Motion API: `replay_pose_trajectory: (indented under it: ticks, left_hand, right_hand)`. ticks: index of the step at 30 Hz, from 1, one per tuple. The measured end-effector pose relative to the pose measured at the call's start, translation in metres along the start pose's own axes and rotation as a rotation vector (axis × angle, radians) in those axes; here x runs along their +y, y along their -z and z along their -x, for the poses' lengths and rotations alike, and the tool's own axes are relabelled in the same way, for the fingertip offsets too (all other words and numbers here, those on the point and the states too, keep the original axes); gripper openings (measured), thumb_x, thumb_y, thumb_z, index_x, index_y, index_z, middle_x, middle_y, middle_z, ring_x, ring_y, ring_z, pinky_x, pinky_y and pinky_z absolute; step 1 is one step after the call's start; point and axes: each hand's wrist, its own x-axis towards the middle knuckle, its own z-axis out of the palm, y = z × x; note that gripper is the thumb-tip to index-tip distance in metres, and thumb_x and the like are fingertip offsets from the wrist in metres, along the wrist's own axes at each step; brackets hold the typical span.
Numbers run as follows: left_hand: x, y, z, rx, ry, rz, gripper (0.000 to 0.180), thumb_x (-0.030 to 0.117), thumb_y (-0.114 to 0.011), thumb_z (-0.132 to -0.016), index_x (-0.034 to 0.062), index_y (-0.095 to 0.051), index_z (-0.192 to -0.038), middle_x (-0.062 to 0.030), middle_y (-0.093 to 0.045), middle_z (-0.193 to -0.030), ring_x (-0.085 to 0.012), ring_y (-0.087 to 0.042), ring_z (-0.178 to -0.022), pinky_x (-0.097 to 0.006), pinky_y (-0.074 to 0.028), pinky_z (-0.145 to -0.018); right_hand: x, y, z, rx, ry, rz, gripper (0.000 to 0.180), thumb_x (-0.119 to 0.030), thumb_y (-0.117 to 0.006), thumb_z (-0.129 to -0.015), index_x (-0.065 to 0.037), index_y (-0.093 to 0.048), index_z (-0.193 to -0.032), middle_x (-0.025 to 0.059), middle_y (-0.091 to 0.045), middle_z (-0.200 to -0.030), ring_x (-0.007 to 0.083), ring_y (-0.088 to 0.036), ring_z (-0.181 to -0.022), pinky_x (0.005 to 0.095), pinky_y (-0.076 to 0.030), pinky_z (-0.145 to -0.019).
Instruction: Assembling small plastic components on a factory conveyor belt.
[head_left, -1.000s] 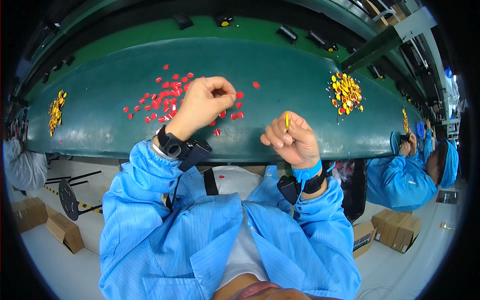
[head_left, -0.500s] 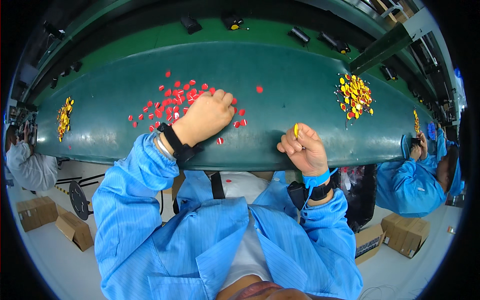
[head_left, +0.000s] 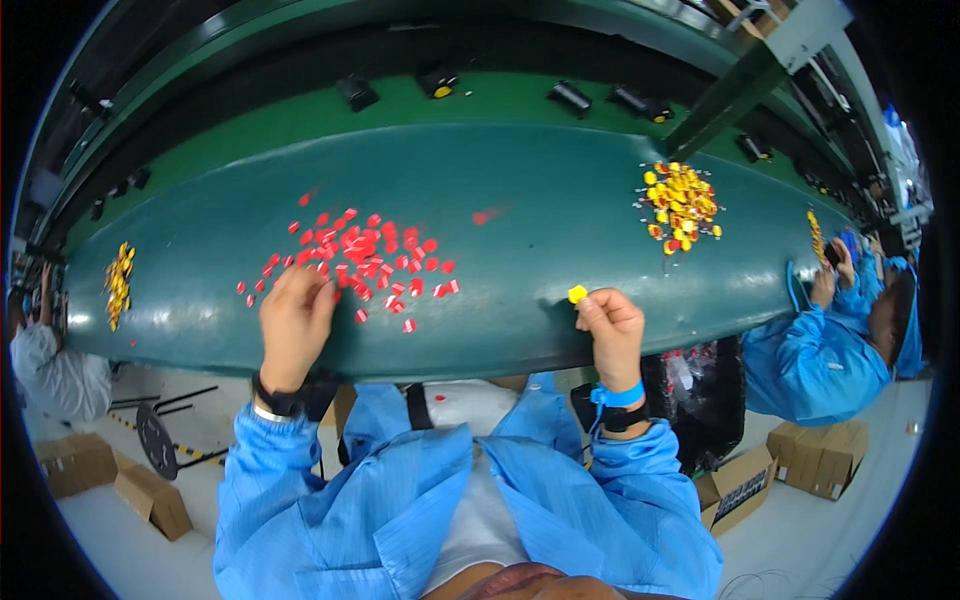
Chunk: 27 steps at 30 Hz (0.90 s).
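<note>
Small red discs [head_left: 360, 245], some with a pale stripe, lie scattered left of centre on the green tabletop [head_left: 520, 215]. At the pile's near left edge is my left hand [head_left: 296, 325], fingers bent and drawn together. Whatever its fingertips may hold is hidden. Between thumb and forefinger of my right hand [head_left: 614, 322] a small yellow disc [head_left: 577, 293] is pinched, flat face showing, just above the table. It is apart from the red discs.
A heap of yellow and red round pieces with thin leads [head_left: 681, 205] lies at the far right. Another yellow pile [head_left: 119, 285] is at the left. A green post [head_left: 725, 105] stands at the back right. A co-worker in blue [head_left: 825, 360] sits at the right.
My left hand has drawn back leftward from over the red discs to their near left edge, uncovering more of them. My right hand has turned, and the yellow disc's flat face now shows.
</note>
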Motion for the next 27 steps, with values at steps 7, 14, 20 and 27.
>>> replay_pose_trajectory:
  ticks: [7,14,20,27]
  left_hand:
    - [-0.023,-0.004,0.049,0.269,0.17,0.058,0.007,-0.002,-0.057,-0.081,0.0008,-0.06,-0.086,-0.0095,-0.056,-0.073,-0.02,-0.055,-0.059,-0.03,-0.043,-0.053]
    - [-0.018,-0.008,0.05,0.296,0.072,0.043,0.008,0.0,-0.058,-0.079,0.0019,-0.062,-0.086,-0.0115,-0.058,-0.07,-0.0267,-0.056,-0.059,-0.035,-0.044,-0.054]
    - [-0.022,-0.005,0.049,0.261,0.065,0.023,0.012,-0.001,-0.058,-0.078,0.0032,-0.062,-0.088,-0.0105,-0.062,-0.075,-0.0247,-0.06,-0.063,-0.033,-0.048,-0.057]
    - [-0.031,-0.004,0.056,0.34,0.046,0.058,0.011,0.002,-0.06,-0.079,0.0039,-0.062,-0.09,-0.01,-0.063,-0.077,-0.0243,-0.06,-0.063,-0.032,-0.048,-0.057]
  right_hand:
    - [0.016,-0.006,0.006,0.104,0.129,0.27,0.009,-0.005,-0.063,-0.085,0.0,-0.058,-0.079,-0.0053,-0.048,-0.064,0.0015,-0.041,-0.06,0.0185,-0.034,-0.052]
    - [0.018,-0.005,0.009,0.159,0.211,0.388,0.013,-0.006,-0.061,-0.085,0.0,-0.056,-0.076,-0.0041,-0.046,-0.061,0.0037,-0.039,-0.057,0.0212,-0.031,-0.049]
    - [0.025,-0.006,0.002,0.138,0.244,0.423,0.015,-0.005,-0.061,-0.085,-0.001,-0.052,-0.073,-0.0028,-0.044,-0.059,0.0043,-0.037,-0.056,0.022,-0.03,-0.048]
    - [0.016,-0.02,0.008,0.093,0.248,0.385,0.016,-0.008,-0.056,-0.09,-0.002,-0.05,-0.076,-0.0028,-0.044,-0.064,0.0045,-0.036,-0.057,0.0208,-0.029,-0.051]
